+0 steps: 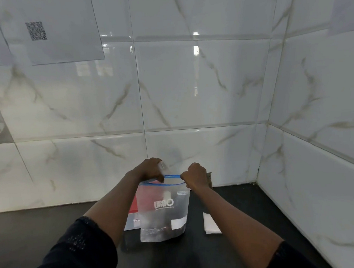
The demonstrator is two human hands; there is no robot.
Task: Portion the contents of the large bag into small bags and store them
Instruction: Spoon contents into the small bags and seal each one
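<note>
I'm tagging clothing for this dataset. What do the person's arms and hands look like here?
The left hand and right hand are bare, with no gloves, and no rings or watch that I can see. The left sleeve and right sleeve are dark, near black, ending about the elbow; the left one shows a faint speckled pattern.

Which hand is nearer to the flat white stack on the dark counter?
Right. The right hand grips the clear bag at its rim on the side towards the white stack; the left hand grips the opposite side, farther away.
</note>
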